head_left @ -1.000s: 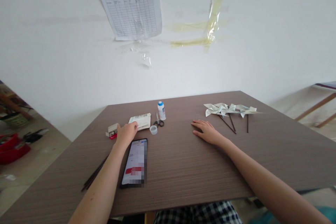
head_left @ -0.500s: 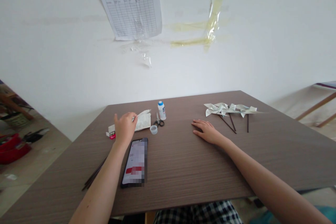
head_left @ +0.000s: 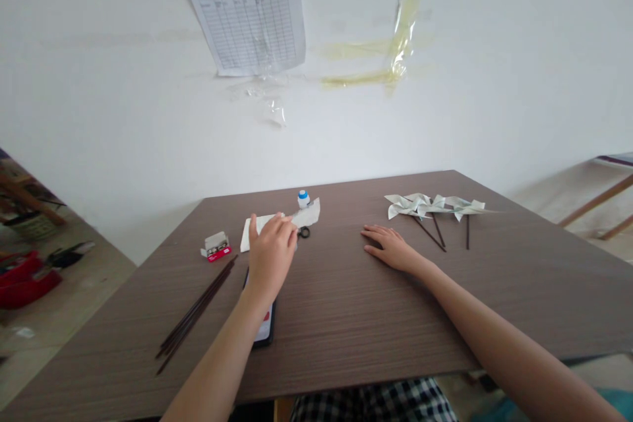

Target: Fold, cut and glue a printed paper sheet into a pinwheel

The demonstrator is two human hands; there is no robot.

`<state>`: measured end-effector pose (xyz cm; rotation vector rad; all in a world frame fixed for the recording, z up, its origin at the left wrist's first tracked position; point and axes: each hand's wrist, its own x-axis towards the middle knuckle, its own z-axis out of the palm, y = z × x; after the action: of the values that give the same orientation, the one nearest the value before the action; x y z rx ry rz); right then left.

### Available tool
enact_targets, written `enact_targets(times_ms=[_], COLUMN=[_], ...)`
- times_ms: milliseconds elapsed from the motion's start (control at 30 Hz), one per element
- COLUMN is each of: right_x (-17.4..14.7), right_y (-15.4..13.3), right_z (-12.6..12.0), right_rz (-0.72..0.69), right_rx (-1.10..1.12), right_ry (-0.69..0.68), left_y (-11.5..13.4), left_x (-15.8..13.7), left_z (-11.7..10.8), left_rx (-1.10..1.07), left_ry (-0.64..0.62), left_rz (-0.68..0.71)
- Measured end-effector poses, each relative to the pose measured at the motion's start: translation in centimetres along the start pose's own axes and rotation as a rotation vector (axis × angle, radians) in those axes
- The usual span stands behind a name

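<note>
Raised over the table, my left hand (head_left: 271,252) is closed on a sheet of printed paper (head_left: 307,213), which sticks out past the fingers to the right. Beneath that hand lies a stack of paper (head_left: 246,235), partly covered. The phone (head_left: 266,333) is mostly hidden under the left wrist. Behind the held paper, the white bottle with a blue cap (head_left: 303,198) and the scissors (head_left: 304,232) show only in part. My right hand (head_left: 388,246) rests flat on the table with its fingers stretched out, holding nothing. Paper pinwheels (head_left: 420,206) on brown sticks lie beyond it.
A small open red and white box (head_left: 217,248) stands at the left of the table (head_left: 336,316). Several thin dark sticks (head_left: 195,320) lie near the left forearm. A printed form (head_left: 250,23) is taped to the wall behind.
My left hand has moved right, away from the paper stack's left side, carrying a sheet of paper. The red box and sticks are now uncovered; the small clear cup is hidden. The right hand stays still.
</note>
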<state>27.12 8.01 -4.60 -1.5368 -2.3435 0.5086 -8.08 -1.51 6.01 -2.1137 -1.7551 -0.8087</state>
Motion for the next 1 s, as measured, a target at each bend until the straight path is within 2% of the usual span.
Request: enact_targets(times_ms=[233,400,667,1000], right_x=[-0.1,-0.1,0.1,-0.2], right_y=[0.2,0.3,0.8,-0.7], right_z=[0.0,-0.2,-0.9,-1.4], right_rz=[-0.012,-0.012,-0.055,-0.119], right_rx=[0.015,0.012,0.063,0.140], right_ry=[0.002,-0.006,0.036,0.111], left_y=[2.6,3.9,4.4,4.6], left_x=[-2.2,-3.3,-4.3,-5.0], left_z=[4.6,6.4,8.2,8.3], left_rx=[-0.108,-0.146,-0.090,-0.145], left_ry=[-0.142,-0.236,-0.326,-0.338], left_rz=[0.103,0.191,0.275,0.264])
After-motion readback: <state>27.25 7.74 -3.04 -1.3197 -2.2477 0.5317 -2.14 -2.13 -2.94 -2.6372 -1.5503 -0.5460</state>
